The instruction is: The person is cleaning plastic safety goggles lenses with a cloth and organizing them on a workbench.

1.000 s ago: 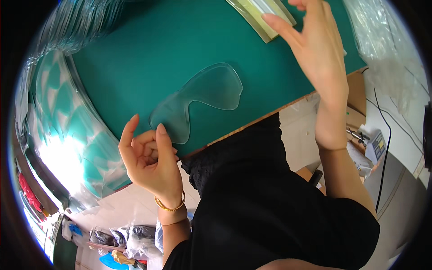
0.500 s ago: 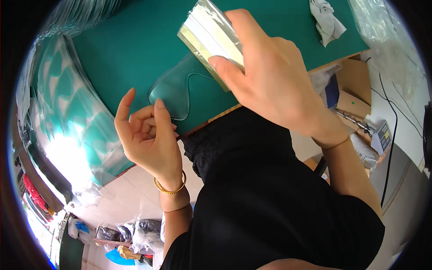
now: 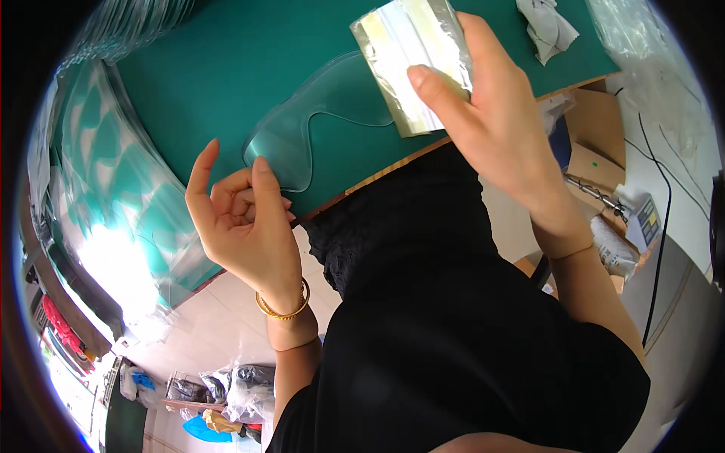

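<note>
A clear plastic goggle-shaped lens (image 3: 317,124) lies flat on the green table (image 3: 249,68), near its front edge. My right hand (image 3: 491,121) holds a pale, shiny rectangular pack (image 3: 411,64) of sheets above the lens's right end. My left hand (image 3: 245,226) hovers palm-up by the table edge, just left of and below the lens, with the fingers curled and the index finger raised. I cannot tell whether a small thing is pinched in it.
A stack of clear lenses (image 3: 113,174) covers the table's left side. A crumpled white cloth (image 3: 547,26) lies at the far right. Cardboard boxes (image 3: 596,143), a small grey device (image 3: 649,219) and a black cable sit to my right. Bags lie on the floor below.
My right hand reached to the far right of the table, picked up the shiny pack and carried it back over the lens. My left hand stayed almost still.
</note>
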The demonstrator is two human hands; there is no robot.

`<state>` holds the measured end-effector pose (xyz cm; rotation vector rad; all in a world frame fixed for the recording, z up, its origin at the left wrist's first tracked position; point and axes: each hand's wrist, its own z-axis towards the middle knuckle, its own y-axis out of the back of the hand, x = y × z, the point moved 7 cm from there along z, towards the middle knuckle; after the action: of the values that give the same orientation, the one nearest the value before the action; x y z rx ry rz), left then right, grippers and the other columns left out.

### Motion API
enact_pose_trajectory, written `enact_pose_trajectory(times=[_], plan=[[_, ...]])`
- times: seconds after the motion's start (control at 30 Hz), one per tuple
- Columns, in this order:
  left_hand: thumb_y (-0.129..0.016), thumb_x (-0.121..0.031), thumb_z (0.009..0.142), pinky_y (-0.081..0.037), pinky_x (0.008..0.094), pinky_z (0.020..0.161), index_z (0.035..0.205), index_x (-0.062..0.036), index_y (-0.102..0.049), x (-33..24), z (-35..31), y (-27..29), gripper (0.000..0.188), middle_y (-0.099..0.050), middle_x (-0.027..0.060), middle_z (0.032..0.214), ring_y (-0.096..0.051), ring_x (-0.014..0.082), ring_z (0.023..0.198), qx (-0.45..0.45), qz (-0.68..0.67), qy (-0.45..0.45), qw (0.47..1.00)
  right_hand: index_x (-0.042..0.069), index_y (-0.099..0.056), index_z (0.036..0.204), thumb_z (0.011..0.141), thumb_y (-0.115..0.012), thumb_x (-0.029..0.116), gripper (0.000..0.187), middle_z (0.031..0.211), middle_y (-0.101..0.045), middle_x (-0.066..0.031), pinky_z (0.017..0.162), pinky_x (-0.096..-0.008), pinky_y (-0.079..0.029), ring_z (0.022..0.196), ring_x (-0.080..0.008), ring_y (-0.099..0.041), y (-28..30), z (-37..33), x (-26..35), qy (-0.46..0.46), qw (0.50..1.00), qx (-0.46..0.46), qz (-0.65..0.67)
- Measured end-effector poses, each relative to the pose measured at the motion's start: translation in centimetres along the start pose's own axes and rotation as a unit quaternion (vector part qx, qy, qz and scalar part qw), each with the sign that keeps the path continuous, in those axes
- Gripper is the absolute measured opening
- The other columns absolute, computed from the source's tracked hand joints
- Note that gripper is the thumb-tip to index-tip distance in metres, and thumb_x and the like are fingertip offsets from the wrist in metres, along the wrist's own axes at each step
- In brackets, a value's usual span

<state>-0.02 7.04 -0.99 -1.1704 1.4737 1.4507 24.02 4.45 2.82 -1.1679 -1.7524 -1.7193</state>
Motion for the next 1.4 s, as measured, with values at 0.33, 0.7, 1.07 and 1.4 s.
enact_pose_trajectory(times=[0.33,0.7,1.07,1.4], plan=[[-0.068,0.002,0.090,-0.039,0.0159,0.046,0.130,0.0029,-0.051,0.0,-0.2,-0.2,0.043,-0.064,0.0049,0.077,-0.052,0.0027,0.052,-0.019,0.016,0.003,1.000,-0.006,-0.037,0.117,0.094,-0.059,0.019,0.040,0.077,-0.060,-0.0367,0.055,-0.0523,-0.049,0.069,-0.0525,-0.061,-1.0,1.4,0.3,0.018,0.998,0.017,0.061],[-0.065,0.007,0.090,-0.044,0.0189,0.050,0.134,0.0040,-0.044,-4.5,-1.0,-0.7,0.049,-0.064,0.0086,0.076,-0.054,0.0079,0.054,-0.031,-0.111,-0.096,0.989,-0.007,-0.038,0.115,0.093,-0.059,0.018,0.040,0.076,-0.059,-0.0365,0.056,-0.0551,-0.048,0.068,-0.0530,-0.060,-1.2,1.5,0.3,-0.005,1.000,0.015,0.023],[-0.068,0.001,0.091,-0.041,0.0147,0.052,0.132,0.0037,-0.048,-0.8,-0.5,0.4,0.046,-0.068,0.0068,0.081,-0.057,0.0048,0.063,-0.011,0.003,-0.031,0.999,-0.006,-0.047,0.091,0.083,-0.070,0.011,0.029,0.061,-0.063,-0.0229,0.048,-0.0423,-0.052,0.053,-0.0386,-0.065,-5.0,2.3,2.9,0.167,0.985,-0.029,-0.042],[-0.065,0.014,0.081,-0.055,0.0205,0.069,0.139,-0.0006,-0.046,-0.3,-0.6,1.0,0.063,-0.066,0.0093,0.099,-0.062,0.0100,0.084,0.125,0.003,-0.005,0.992,-0.007,-0.037,0.120,0.091,-0.064,0.018,0.046,0.079,-0.063,-0.0347,0.055,-0.0496,-0.051,0.067,-0.0523,-0.061,-5.1,3.1,2.3,0.086,0.989,0.112,0.041]])
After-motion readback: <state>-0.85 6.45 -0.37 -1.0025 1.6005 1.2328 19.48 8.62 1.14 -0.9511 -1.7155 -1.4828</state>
